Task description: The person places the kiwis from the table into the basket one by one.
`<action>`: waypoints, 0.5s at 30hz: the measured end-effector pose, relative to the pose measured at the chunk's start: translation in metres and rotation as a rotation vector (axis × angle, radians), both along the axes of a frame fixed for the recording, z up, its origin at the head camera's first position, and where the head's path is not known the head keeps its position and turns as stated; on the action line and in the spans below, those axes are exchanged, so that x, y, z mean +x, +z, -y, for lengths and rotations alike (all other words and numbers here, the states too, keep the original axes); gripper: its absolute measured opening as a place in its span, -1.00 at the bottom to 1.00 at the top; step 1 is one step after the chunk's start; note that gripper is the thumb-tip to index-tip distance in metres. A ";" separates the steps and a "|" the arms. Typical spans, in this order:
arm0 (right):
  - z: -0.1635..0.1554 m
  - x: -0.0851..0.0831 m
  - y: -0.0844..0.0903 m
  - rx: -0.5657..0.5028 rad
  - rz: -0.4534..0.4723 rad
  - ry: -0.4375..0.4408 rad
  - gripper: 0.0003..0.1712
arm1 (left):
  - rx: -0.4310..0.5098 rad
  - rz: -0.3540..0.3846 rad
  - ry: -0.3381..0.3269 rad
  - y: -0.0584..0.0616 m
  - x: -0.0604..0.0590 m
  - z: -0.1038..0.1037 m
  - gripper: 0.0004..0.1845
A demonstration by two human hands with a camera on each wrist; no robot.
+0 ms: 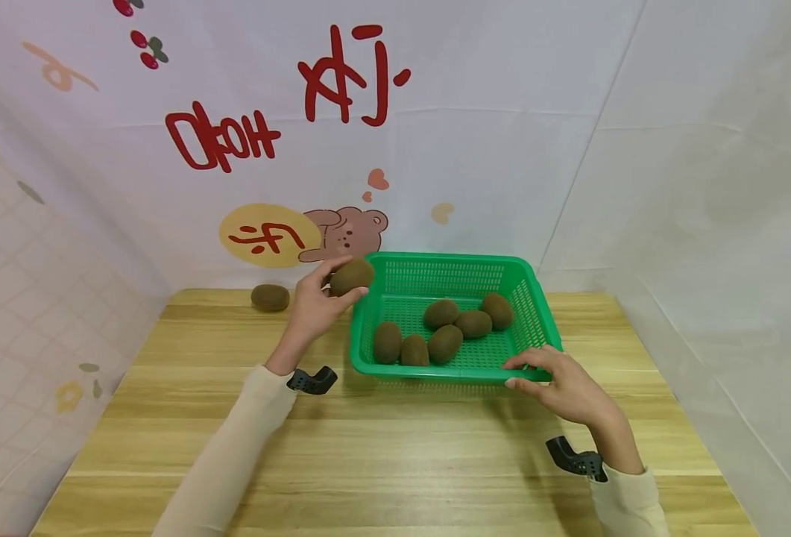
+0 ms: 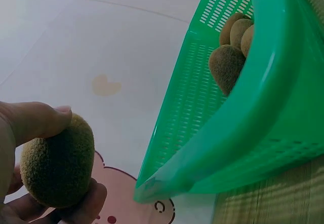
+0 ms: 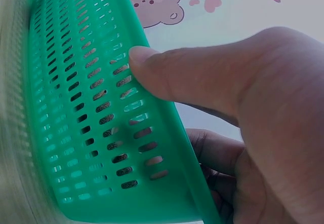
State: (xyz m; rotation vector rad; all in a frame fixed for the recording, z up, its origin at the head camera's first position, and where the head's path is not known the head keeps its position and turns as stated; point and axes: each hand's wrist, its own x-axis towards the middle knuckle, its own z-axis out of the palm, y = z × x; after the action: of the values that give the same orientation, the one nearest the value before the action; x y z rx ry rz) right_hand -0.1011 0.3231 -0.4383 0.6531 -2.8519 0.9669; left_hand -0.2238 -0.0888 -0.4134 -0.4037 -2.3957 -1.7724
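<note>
My left hand (image 1: 313, 304) holds a brown fuzzy kiwi (image 1: 352, 277) just outside the left rim of a green plastic basket (image 1: 435, 371). In the left wrist view the thumb lies over the top of this kiwi (image 2: 59, 165) and the fingers curl beneath it. My right hand (image 1: 565, 384) grips the basket's front rim near its right corner. Seen from the right wrist, the thumb presses the outside of the basket wall (image 3: 116, 133), while the other fingers reach inside over the rim. Several kiwis (image 1: 445, 343) lie in the basket, mostly toward the front left and middle.
One more kiwi (image 1: 270, 297) lies on the wooden table (image 1: 395, 455) at the back left, near the wall. A white printed cloth (image 1: 489, 164) hangs right behind the basket, and pale walls (image 1: 697, 246) close in both sides.
</note>
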 end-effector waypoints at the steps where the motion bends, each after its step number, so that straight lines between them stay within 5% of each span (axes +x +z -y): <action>1: 0.000 0.000 0.000 0.001 0.004 -0.003 -0.76 | -0.005 0.004 -0.003 -0.001 -0.001 -0.002 -0.39; 15: -0.001 0.000 -0.001 -0.005 -0.008 0.011 -0.79 | -0.123 -0.059 -0.071 0.001 -0.003 -0.028 -0.36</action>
State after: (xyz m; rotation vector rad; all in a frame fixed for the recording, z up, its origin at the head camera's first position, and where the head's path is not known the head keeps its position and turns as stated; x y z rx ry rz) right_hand -0.1013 0.3242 -0.4396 0.6719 -2.8407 0.9706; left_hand -0.2272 -0.0609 -0.4127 -0.5540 -2.4856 -1.6208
